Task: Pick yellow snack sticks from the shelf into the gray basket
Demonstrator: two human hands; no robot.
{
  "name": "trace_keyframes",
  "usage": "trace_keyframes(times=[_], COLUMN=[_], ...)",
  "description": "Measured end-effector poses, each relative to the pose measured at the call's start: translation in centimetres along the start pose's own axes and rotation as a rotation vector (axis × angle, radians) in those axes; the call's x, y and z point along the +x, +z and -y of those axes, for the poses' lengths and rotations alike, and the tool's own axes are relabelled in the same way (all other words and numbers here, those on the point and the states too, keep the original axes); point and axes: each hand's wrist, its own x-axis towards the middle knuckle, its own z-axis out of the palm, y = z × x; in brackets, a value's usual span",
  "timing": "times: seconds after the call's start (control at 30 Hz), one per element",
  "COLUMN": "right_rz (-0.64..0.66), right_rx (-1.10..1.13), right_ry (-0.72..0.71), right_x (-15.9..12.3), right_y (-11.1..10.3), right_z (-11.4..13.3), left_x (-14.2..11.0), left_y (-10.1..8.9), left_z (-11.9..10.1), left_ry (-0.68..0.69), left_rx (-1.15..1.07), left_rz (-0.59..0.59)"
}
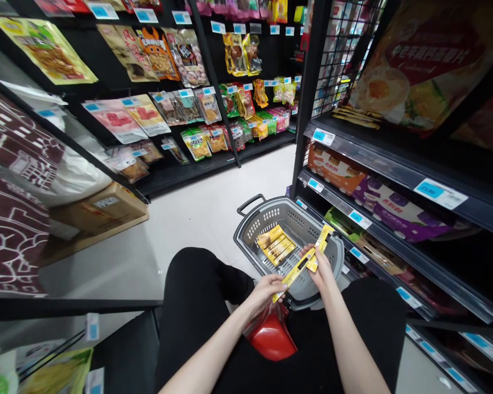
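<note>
I am crouched in a shop aisle over a grey plastic basket [246, 232] on the floor. My left hand [266, 290] pinches the lower end of a long yellow snack packet [299, 267]. My right hand [318, 267] grips more yellow packets near their upper end, just above the basket's near rim. Several yellow packets [276, 244] lie flat inside the basket. A red object [272, 336] sits between my knees, below the hands; I cannot make out what it is.
Dark shelves [394, 175] with boxed goods and blue price tags run along the right, close to the basket. Racks of hanging snack bags [197, 109] line the far wall. A cardboard box [102, 210] sits on the floor at left. Pale floor tiles [197, 219] lie between.
</note>
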Motion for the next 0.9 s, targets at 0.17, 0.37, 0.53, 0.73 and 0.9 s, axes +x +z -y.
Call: trace_keyframes(times=[0.17, 0.37, 0.53, 0.73, 0.9], right_rz=[-0.031, -0.08, -0.168, -0.202, -0.213], right_rx=[-0.024, -0.133, -0.24, -0.19, -0.201], right_ry=[-0.027, -0.044, -0.057, -0.035, -0.026], right_x=[0.14, 0.07, 0.05, 0.03, -0.01], right_y=[-0.12, -0.09, 0.26, 0.24, 0.27], right_z=[-0.03, 0.13, -0.11, 0.05, 0.17], left_x=[0.44, 0.48, 0.13, -0.13, -0.12], left_y=[0.08, 0.04, 0.24, 0.17, 0.23], left_z=[0.08, -0.11, -0.02, -0.3, -0.31], left_ry=[0.101, 0.141, 0.132, 0.062, 0.052], left_rx=[0.09, 0.313, 0.307, 0.252, 0.241], left_rz=[-0.115, -0.23, -0.163, -0.011, -0.013])
